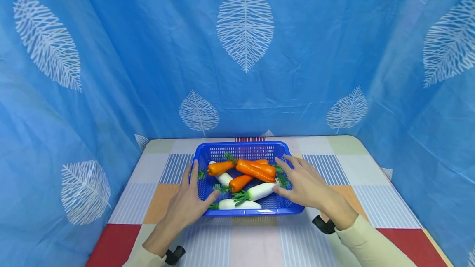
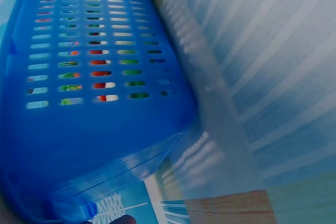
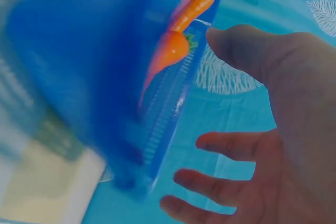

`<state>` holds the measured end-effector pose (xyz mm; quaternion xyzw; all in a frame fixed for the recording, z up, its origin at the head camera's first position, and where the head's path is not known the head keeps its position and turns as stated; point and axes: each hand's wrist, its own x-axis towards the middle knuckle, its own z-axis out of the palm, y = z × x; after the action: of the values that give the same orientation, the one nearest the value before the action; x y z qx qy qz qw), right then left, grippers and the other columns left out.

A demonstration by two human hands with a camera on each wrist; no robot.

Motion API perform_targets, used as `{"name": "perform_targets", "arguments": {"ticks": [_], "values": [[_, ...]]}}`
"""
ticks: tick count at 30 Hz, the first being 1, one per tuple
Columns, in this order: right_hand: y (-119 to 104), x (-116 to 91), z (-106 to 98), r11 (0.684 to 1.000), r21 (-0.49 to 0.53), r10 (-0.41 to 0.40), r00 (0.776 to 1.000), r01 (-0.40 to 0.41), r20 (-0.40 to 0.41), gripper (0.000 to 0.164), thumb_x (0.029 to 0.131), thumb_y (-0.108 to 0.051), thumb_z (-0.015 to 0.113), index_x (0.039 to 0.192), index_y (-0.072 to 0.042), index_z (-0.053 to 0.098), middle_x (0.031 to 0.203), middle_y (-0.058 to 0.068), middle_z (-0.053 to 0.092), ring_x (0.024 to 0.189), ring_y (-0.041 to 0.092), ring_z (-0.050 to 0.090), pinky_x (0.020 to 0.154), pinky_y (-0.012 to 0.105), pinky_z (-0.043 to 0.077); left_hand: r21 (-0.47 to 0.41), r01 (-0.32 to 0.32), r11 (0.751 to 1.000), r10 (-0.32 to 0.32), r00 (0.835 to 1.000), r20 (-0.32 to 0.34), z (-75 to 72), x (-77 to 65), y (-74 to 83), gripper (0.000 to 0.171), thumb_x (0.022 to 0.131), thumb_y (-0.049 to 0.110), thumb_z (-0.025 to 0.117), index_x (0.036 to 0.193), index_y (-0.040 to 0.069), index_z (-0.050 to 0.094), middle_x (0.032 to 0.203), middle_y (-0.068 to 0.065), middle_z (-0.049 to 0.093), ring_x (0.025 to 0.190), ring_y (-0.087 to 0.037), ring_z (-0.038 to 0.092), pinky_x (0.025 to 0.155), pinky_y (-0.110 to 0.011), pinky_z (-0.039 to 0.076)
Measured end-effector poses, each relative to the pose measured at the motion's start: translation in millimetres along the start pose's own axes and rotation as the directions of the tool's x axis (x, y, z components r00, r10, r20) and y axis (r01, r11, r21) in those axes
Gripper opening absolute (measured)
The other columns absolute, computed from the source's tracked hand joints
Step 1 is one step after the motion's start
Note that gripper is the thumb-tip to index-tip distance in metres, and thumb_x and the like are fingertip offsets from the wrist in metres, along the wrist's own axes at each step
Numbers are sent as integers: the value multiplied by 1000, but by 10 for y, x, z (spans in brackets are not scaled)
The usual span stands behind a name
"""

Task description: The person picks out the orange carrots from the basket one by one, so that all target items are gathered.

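A blue plastic basket [image 1: 256,212] with slotted sides sits on the table in the head view. In it lie several orange carrots [image 1: 255,170] and white radishes [image 1: 261,191] with green tops. My left hand [image 1: 189,201] is at the basket's left end, thumb apart from the raised fingers, overlapping the rim. Over the right end hovers my right hand [image 1: 306,182], its fingers spread and holding nothing. The right wrist view shows that right hand [image 3: 257,150] beside the basket's rim, with a gap between. From the left wrist, the slotted basket wall [image 2: 100,124] fills much of the view.
A patchwork-checked cloth [image 1: 256,242] covers the table. Blue curtains [image 1: 297,73] with white leaf prints hang behind it and along both sides. A black strap [image 1: 323,225] sits at the right wrist, another [image 1: 174,254] at the left.
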<state>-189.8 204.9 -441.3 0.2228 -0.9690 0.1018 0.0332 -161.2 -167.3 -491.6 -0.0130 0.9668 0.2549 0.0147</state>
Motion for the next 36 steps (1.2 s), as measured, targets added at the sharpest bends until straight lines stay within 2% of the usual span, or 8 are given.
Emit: {"name": "perform_targets", "arguments": {"ticks": [3,6,10,14,17,23,28,36], "values": [[-50,173,-55,999,33,-30,999,28,45,86,105,-53,86,173,-10,57,171,28,59,149,56,64,123,77,55,10,-5,1000,5,1000,-9,20,3,-9,122,104,75,72,190,17,7,196,-26,8,162,-66,49,107,-76,65],[-110,350,-78,995,88,-45,993,36,108,82,106,-50,86,173,-13,58,166,26,63,143,50,68,115,69,64,13,-20,1000,20,1000,-21,43,-1,-8,119,104,76,71,189,15,14,196,-26,10,160,-65,51,102,-71,69],[-198,603,-42,988,144,-78,982,53,173,76,107,-44,86,172,-14,60,158,23,66,135,41,70,108,61,67,0,-24,1000,24,999,-32,68,-8,-3,113,104,74,71,187,13,25,196,-24,10,158,-63,55,100,-67,71],[-272,850,59,982,167,-119,968,83,219,74,107,-38,86,170,-11,60,157,25,66,136,40,70,115,63,63,-15,-16,1000,15,999,-44,86,-13,-6,104,105,70,72,183,12,36,196,-23,10,156,-60,58,107,-71,67],[-304,988,156,979,189,-123,960,76,253,72,109,-35,85,171,-10,59,167,28,61,150,45,65,129,67,55,-20,-16,1000,15,998,-53,100,-5,-10,99,105,69,73,180,13,42,196,-23,11,152,-59,61,107,-71,67],[-326,1120,329,973,223,-116,954,53,278,68,109,-26,85,171,-14,60,169,25,62,151,43,65,132,66,52,-29,-42,999,41,998,-55,118,8,-21,94,104,69,73,177,15,48,196,-23,13,144,-59,68,93,-68,72],[-371,1189,373,969,231,-145,956,85,255,62,108,-19,85,167,-14,64,167,22,65,153,43,64,133,66,51,-44,-38,998,36,998,-59,90,-19,-22,93,105,67,74,176,14,48,196,-25,11,144,-60,68,97,-69,71],[-412,1233,387,971,219,-148,957,93,248,50,107,-17,86,155,-16,73,146,16,75,122,29,68,116,55,63,-39,-29,999,26,998,-56,84,-36,-43,98,106,67,72,182,16,39,196,-24,10,145,-61,67,97,-68,71]]}}
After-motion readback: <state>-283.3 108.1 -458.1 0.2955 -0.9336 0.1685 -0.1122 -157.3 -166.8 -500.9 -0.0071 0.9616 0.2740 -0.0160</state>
